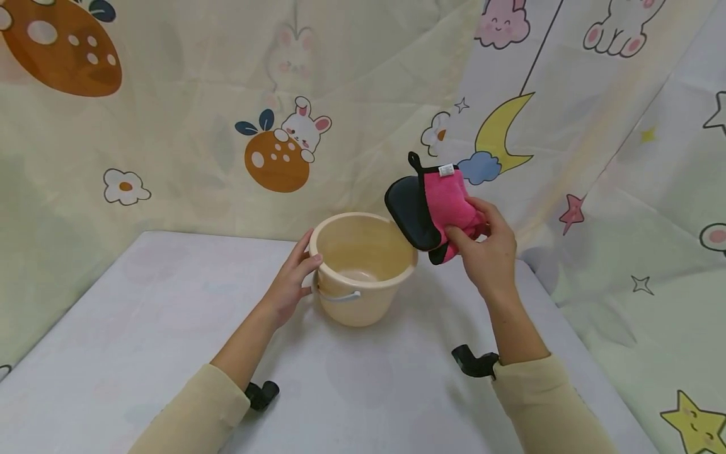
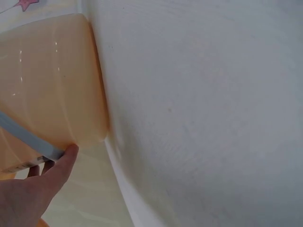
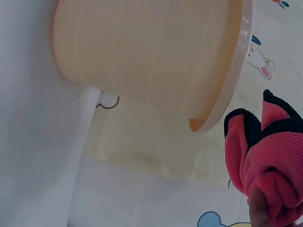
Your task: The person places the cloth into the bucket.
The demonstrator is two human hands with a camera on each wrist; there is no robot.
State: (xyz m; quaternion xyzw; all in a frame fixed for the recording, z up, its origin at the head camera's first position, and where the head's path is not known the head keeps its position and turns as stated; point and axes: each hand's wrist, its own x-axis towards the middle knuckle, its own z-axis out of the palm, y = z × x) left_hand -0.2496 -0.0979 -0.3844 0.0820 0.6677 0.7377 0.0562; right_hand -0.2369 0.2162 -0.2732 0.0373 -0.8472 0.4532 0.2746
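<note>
A cream plastic bucket stands upright on the white table. My left hand holds its left side, thumb at the rim and fingers around the wall. In the left wrist view, fingertips touch the bucket beside its pale handle. My right hand pinches a bunched pink fleecy cloth with black edging, a black loop, a white label and a dark smooth part. The cloth is at the bucket's right rim, raised above the table. In the right wrist view the cloth appears beside the bucket's rim.
The white table carries the bucket near its back edge. Behind it hangs a pale curtain printed with rabbits, fruit and stars. Dark bent pieces stick out at the left sleeve and the right sleeve.
</note>
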